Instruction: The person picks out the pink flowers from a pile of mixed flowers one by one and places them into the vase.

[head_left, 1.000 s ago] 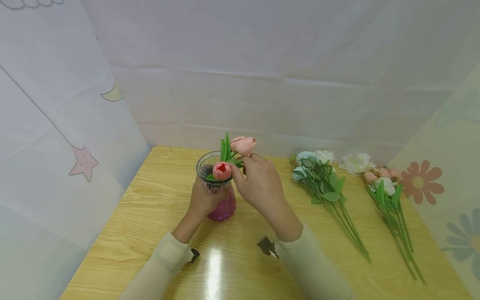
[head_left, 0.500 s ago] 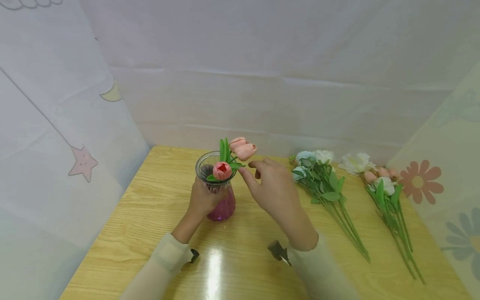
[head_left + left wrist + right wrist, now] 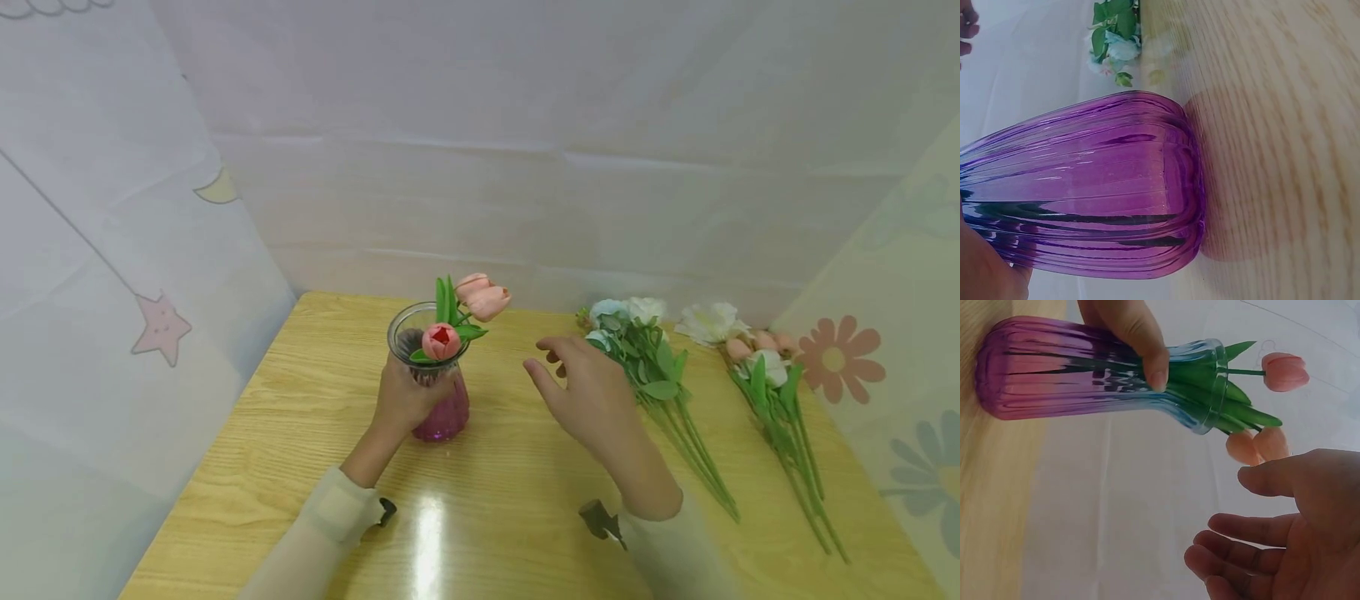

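Observation:
A ribbed glass vase (image 3: 450, 408), purple at the base and bluish near its rim, stands upright on the table. Pink tulips (image 3: 441, 341) with green leaves lean out of its mouth, their stems inside the glass. My left hand (image 3: 405, 396) grips the vase around its upper part; in the right wrist view its thumb (image 3: 1155, 365) lies across the glass. To the right of the vase, my right hand (image 3: 588, 392) is in the air, fingers loosely bent and holding nothing. It is apart from the tulips and close to the pale blue and white flowers.
A bunch of pale blue and white flowers (image 3: 648, 312) lies on the wooden table (image 3: 315, 467), its stems toward the front. Farther right lie a white flower (image 3: 712, 323) and a bunch with peach tulips (image 3: 763, 340). Printed cloth (image 3: 510, 208) hangs behind.
My right hand has let go of the tulips and moved right and slightly down, away from the vase. The tulip heads have settled a little. The left hand keeps its grip.

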### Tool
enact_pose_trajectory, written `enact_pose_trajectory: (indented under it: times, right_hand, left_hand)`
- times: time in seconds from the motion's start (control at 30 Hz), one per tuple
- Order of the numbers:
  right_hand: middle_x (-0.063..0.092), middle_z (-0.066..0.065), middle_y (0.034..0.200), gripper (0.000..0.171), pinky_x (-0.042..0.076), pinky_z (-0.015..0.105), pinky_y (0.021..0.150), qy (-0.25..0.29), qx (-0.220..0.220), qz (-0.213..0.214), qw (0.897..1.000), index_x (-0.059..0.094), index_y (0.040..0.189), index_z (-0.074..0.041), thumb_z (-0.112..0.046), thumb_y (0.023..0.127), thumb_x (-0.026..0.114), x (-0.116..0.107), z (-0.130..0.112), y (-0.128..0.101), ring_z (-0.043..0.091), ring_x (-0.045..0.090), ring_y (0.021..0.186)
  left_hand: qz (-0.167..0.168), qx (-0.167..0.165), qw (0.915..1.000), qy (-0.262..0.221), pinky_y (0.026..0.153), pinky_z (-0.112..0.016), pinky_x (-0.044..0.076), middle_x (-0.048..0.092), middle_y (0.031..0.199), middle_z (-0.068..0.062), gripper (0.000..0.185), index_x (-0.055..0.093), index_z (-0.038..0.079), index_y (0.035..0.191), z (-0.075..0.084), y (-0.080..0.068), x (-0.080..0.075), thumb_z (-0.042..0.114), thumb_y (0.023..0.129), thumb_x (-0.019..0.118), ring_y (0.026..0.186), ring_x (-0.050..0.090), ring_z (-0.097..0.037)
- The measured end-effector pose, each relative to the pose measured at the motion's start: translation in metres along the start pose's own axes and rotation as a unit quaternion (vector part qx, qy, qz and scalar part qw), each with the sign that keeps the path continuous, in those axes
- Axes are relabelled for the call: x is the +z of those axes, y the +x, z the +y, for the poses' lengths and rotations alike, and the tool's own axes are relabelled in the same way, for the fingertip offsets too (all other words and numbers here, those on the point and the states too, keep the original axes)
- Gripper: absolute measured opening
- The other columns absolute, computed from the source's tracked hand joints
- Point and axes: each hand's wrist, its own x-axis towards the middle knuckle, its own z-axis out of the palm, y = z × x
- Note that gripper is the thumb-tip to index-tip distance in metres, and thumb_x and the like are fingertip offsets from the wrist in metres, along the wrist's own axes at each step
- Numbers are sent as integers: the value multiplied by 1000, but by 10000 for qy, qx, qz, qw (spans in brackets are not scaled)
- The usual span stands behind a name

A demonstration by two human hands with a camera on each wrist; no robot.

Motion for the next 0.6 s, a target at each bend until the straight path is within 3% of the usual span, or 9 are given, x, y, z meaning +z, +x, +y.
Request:
enact_pose_trajectory:
  times: [0.23, 0.47, 0.6]
  right_hand:
    - [69, 13, 118, 43, 57, 49, 76, -16, 354, -383, 9986, 63, 131, -5, -35, 100, 62, 1, 34, -14, 31, 69, 98]
    - [66, 21, 123, 47, 57, 53, 78, 59, 780, -641, 9949, 60, 134, 0, -34, 102, 59, 3, 72, -31, 38, 67, 103]
    - [65, 23, 128, 53, 55, 57, 81, -170, 998, -834, 9914, 57, 137, 1, -39, 103, 55, 2, 96, -40, 40, 66, 106]
  left_hand:
    - [-46, -122, 9998, 126, 103, -50, 50, 62, 123, -17, 70, 46, 4, 133, 1, -1, -1, 3, 74, 84, 118, 61, -31]
    - [-10, 17, 9998, 181, 103, -53, 50, 62, 122, -16, 67, 47, 5, 132, -2, -1, -1, 8, 75, 83, 118, 61, -31]
    - [-10, 42, 9998, 192, 103, -53, 50, 62, 122, -15, 68, 47, 5, 132, -3, -1, -1, 9, 74, 83, 117, 61, -30]
